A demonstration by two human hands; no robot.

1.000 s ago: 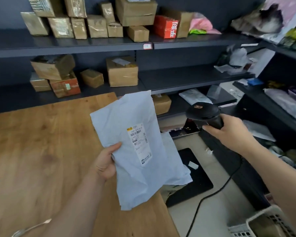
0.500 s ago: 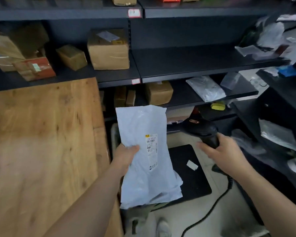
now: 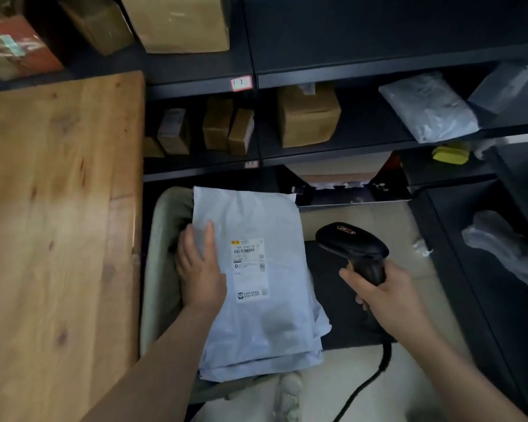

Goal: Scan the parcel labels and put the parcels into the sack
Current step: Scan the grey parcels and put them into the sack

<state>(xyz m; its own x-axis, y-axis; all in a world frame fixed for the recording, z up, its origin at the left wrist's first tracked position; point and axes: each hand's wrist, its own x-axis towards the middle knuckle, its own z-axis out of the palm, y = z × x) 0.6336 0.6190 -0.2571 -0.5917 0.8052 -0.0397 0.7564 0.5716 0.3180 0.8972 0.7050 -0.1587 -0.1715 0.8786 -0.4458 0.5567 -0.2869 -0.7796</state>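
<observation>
A pale grey poly-bag parcel (image 3: pixel 256 315) with a white barcode label (image 3: pixel 250 269) faces up over the open mouth of a beige sack (image 3: pixel 156 263), which stands on the floor beside the table. My left hand (image 3: pixel 200 269) holds the parcel's left edge, thumb on top and fingers around the edge. The parcel hides most of the sack's opening. To the right, my right hand (image 3: pixel 387 296) grips the handle of a black barcode scanner (image 3: pixel 351 243), whose head points up and left. The scanner is apart from the parcel.
A wooden table (image 3: pixel 58 223) fills the left. Dark shelves (image 3: pixel 333 77) behind hold cardboard boxes (image 3: pixel 307 117) and a grey poly bag (image 3: pixel 430 108). A black mat (image 3: pixel 333 300) lies on the floor under the scanner, and its cable (image 3: pixel 366 382) trails down.
My left hand has carried the parcel off the table side and down over the sack. My right hand has lowered the scanner beside it. The view has tilted down.
</observation>
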